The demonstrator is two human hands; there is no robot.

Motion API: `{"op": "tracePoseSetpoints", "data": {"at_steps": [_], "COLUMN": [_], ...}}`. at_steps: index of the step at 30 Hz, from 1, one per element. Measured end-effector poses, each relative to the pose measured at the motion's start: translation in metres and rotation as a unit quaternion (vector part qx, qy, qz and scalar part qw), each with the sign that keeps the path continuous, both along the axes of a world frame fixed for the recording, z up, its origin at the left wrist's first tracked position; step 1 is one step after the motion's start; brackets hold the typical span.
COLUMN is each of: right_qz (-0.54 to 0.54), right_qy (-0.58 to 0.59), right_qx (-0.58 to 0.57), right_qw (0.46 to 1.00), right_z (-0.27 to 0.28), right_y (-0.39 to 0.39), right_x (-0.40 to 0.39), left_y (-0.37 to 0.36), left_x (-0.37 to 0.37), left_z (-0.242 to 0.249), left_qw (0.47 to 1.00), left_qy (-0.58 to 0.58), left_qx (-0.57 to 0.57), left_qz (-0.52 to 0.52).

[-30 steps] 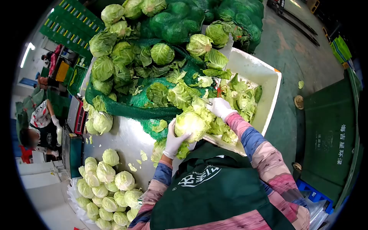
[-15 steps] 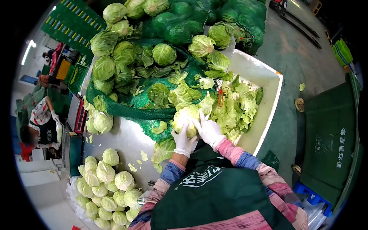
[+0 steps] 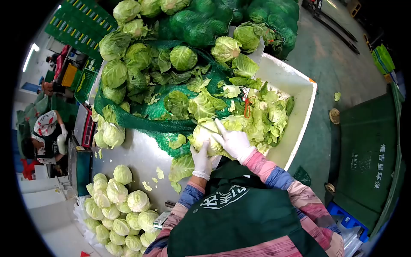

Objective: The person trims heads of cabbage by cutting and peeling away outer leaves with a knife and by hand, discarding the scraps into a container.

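left hand (image 3: 201, 162) cups cabbage (image 3: 200, 138); right hand (image 3: 235, 144) hides most of the knife (image 3: 208, 127).

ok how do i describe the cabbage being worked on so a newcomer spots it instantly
Find the white bin of loose leaves at the metal table's right end. Just left of it, by the apron, is a round, pale green cabbage. Unlike its neighbours, it has a white-gloved left hand against it and the right hand at its other side.
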State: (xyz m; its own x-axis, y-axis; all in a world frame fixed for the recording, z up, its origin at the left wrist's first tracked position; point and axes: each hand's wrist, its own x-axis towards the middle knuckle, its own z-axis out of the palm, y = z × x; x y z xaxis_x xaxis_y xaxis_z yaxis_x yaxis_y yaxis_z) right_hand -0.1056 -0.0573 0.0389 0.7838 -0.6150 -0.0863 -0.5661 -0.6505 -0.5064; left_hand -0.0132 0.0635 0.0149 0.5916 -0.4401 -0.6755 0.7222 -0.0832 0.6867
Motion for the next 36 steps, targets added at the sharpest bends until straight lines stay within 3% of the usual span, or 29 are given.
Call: {"op": "tracePoseSetpoints", "data": {"at_steps": [4, 11, 15, 17, 20, 21, 23, 25, 26, 27, 29, 31, 33, 34, 36], "right_qz": [-0.025, -0.124, -0.139, -0.154, -0.253, -0.279, -0.296, -0.275, -0.235, -0.194, -0.115, -0.143, -0.17, -0.17, -0.159], "right_qy": [0.081, 0.029, 0.077, 0.111, 0.093, -0.018, -0.057, -0.126, -0.142, -0.117, -0.013, -0.059, -0.093, -0.104, -0.09], "right_qx": [0.055, 0.148, 0.1, 0.105, 0.16, 0.187, 0.168, 0.202, 0.24, 0.218, 0.179, 0.206, 0.284, 0.273, 0.211], "right_qw": [0.995, 0.981, 0.982, 0.976, 0.949, 0.942, 0.939, 0.932, 0.931, 0.949, 0.977, 0.966, 0.939, 0.941, 0.96], "right_z": [0.003, -0.03, -0.098, -0.095, -0.103, -0.112, -0.089, -0.049, -0.036, -0.039, -0.024, -0.041, -0.051, -0.055, -0.062], "right_y": [-0.016, -0.036, -0.028, -0.024, -0.035, -0.04, -0.047, -0.048, -0.05, -0.053, -0.057, -0.059, -0.054, -0.049, -0.046], "right_x": [0.006, 0.01, -0.005, -0.005, -0.013, -0.027, -0.038, -0.035, -0.03, -0.026, -0.019, -0.022, -0.025, -0.024, -0.024], "left_y": [0.002, 0.027, 0.043, 0.049, 0.047, 0.044, 0.031, 0.016, 0.006, -0.005, -0.029, -0.044, -0.051, -0.055, -0.061], "left_x": [-0.006, 0.005, 0.023, 0.027, 0.03, 0.031, 0.03, 0.045, 0.052, 0.055, 0.039, 0.033, 0.024, 0.009, 0.007], "left_z": [-0.009, -0.023, -0.03, -0.034, -0.03, -0.023, 0.007, -0.007, -0.008, -0.008, 0.018, 0.0, -0.02, -0.02, -0.014], "left_qw": [0.999, 0.997, 0.989, 0.982, 0.988, 0.988, 0.995, 0.986, 0.911, 0.746, 0.778, 0.745, 0.739, 0.795, 0.804], "left_qy": [-0.035, 0.014, 0.068, 0.109, 0.095, 0.094, 0.019, -0.025, -0.305, -0.558, -0.547, -0.634, -0.614, -0.55, -0.538], "left_qx": [-0.011, -0.069, -0.126, -0.149, -0.089, -0.091, -0.011, -0.031, -0.009, 0.011, 0.057, 0.105, 0.157, 0.135, 0.122], "left_qz": [0.015, 0.011, -0.026, -0.037, -0.079, -0.079, -0.098, -0.16, -0.276, -0.363, -0.303, -0.18, -0.231, -0.218, -0.222]}}
